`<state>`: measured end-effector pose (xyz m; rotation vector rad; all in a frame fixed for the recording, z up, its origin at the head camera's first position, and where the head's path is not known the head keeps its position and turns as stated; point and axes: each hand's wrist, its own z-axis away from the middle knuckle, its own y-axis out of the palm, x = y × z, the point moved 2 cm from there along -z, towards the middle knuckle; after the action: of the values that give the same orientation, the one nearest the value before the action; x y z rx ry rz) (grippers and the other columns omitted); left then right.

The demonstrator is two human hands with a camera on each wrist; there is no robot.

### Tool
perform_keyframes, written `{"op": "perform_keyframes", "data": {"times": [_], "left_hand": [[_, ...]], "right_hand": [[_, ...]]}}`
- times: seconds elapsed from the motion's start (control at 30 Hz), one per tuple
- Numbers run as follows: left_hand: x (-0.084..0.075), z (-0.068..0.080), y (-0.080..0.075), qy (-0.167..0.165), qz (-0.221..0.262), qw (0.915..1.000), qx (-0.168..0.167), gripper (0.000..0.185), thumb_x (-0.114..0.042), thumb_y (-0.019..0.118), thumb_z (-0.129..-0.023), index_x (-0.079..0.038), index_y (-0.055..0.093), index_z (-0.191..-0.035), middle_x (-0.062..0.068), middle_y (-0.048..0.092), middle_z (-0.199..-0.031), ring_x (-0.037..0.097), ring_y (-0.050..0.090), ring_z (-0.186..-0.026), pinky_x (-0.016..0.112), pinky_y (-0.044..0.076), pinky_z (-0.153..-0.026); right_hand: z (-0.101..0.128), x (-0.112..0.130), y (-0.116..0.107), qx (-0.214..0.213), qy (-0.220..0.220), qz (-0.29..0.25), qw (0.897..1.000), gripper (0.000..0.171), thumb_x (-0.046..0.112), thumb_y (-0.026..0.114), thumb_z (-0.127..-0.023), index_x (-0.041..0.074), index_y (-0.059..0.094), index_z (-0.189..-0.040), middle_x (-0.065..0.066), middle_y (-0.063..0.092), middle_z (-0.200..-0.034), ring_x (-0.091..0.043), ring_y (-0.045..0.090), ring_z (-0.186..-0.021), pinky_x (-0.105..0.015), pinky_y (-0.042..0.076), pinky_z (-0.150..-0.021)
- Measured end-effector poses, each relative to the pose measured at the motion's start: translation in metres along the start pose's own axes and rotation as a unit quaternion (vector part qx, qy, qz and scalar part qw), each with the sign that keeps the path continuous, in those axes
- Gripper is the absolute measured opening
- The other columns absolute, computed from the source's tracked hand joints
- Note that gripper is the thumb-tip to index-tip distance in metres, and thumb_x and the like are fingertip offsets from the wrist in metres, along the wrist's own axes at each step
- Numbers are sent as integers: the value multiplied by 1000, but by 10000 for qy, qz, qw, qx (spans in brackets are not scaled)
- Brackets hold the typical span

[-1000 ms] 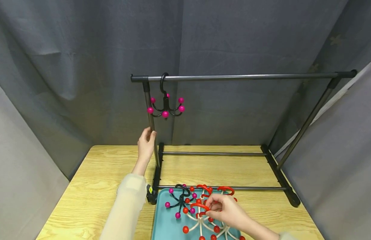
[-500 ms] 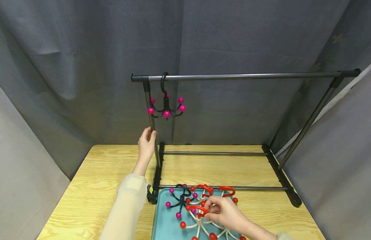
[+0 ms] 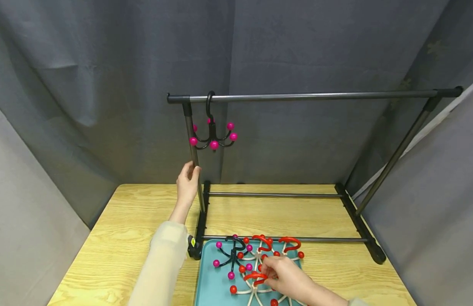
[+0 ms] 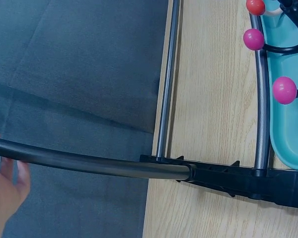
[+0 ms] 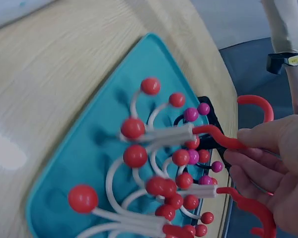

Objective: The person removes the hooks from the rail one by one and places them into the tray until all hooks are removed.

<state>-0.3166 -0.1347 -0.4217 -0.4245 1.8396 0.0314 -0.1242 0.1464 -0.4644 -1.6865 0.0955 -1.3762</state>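
— Grey curtains hem in the table (image 3: pixel 118 238); is any of the rack (image 3: pixel 309 97) free?
— Most of the rail right of one black hanger (image 3: pixel 212 135).
— And the tray (image 3: pixel 213 289)?
— At the near edge, holding one black hanger (image 3: pixel 232 254) and several white ones, uncountable.
— Hands?
— Left hand (image 3: pixel 187 185) curls round the post; right hand (image 3: pixel 284 278) pinches a white hanger's red hook (image 5: pixel 223 139) above the tray.

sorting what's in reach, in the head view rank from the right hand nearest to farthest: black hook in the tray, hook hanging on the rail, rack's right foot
From the right hand:
1. Black hook in the tray, just to its left.
2. Rack's right foot, up and to the right on the table.
3. Hook hanging on the rail, high at the rack's left end.
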Motion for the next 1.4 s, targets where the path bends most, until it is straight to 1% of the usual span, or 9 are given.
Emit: {"op": "perform_keyframes", "data": {"times": [0.3, 0.47, 0.6, 0.7, 0.8, 0.9, 1.0, 1.23, 1.4], "left_hand": [[0, 2, 0, -35, 55, 9999, 87, 28, -29, 50, -94, -15, 55, -117, 7, 63, -107, 22, 57, -105, 43, 43, -91], [0, 2, 1, 43, 65, 9999, 79, 28, -28, 50, -94, -13, 56, -117, 8, 64, -107, 22, 58, -104, 44, 43, -90], [1, 2, 1, 28, 37, 9999, 110, 28, -28, 50, -93, -14, 56, -117, 7, 64, -107, 22, 58, -105, 44, 43, -90], [2, 2, 1, -13, 9, 9998, 177, 28, -30, 49, -94, -16, 55, -117, 7, 64, -108, 22, 57, -105, 44, 42, -91], [4, 2, 1, -27, 9, 9998, 174, 28, -30, 49, -94, -16, 56, -117, 6, 64, -107, 22, 57, -105, 44, 42, -90], [5, 1, 0, 9, -30, 9999, 152, 27, -31, 49, -94, -17, 56, -116, 7, 64, -108, 21, 58, -105, 44, 43, -90], [6, -1, 0, 98, -70, 9998, 134, 28, -31, 49, -93, -16, 56, -116, 9, 63, -110, 22, 58, -104, 44, 43, -89], [7, -2, 0, 201, -82, 9997, 86, 31, -28, 50, -94, -9, 56, -117, 10, 64, -108, 23, 59, -102, 44, 44, -87], [7, -2, 0, 186, -70, 9997, 131, 31, -30, 49, -94, -11, 56, -117, 8, 64, -107, 22, 58, -103, 43, 44, -88]], "right_hand": [[-2, 1, -5, 376, -37, 419, 9984, 21, 2, 70, -73, 15, 58, -84, 11, 58, -80, 2, 54, -71, -17, 48, -62], [-10, 19, -22, 850, -293, 810, 9927, 26, 9, 69, -75, 18, 59, -98, 15, 57, -89, 0, 56, -80, -20, 49, -71], [-22, 39, -42, 713, -532, 1314, 9873, 20, 16, 66, -80, 20, 59, -99, 15, 57, -93, 0, 56, -84, -21, 49, -72], [-34, 53, -57, 126, -707, 1742, 9821, 13, 16, 64, -82, 20, 60, -94, 11, 59, -91, -2, 57, -83, -21, 49, -71], [-48, 65, -70, -750, -813, 2021, 9731, 8, 16, 64, -83, 18, 61, -90, 9, 61, -88, -5, 60, -80, -21, 50, -68], [-62, 74, -81, -1708, -861, 2156, 9576, 6, 15, 64, -82, 18, 62, -87, 8, 62, -84, -5, 61, -75, -21, 50, -65], [-75, 82, -92, -2395, -901, 2149, 9425, 6, 15, 65, -82, 18, 62, -86, 8, 62, -83, -4, 61, -72, -21, 50, -62], [-109, 106, -122, -3297, -1227, 2056, 9132, 4, 17, 63, -83, 16, 61, -86, 4, 61, -82, -10, 61, -73, -27, 49, -61], [-134, 130, -141, -3826, -1362, 2056, 8904, 9, 22, 62, -85, 14, 61, -87, 3, 61, -82, -11, 60, -73, -30, 48, -60]]}}
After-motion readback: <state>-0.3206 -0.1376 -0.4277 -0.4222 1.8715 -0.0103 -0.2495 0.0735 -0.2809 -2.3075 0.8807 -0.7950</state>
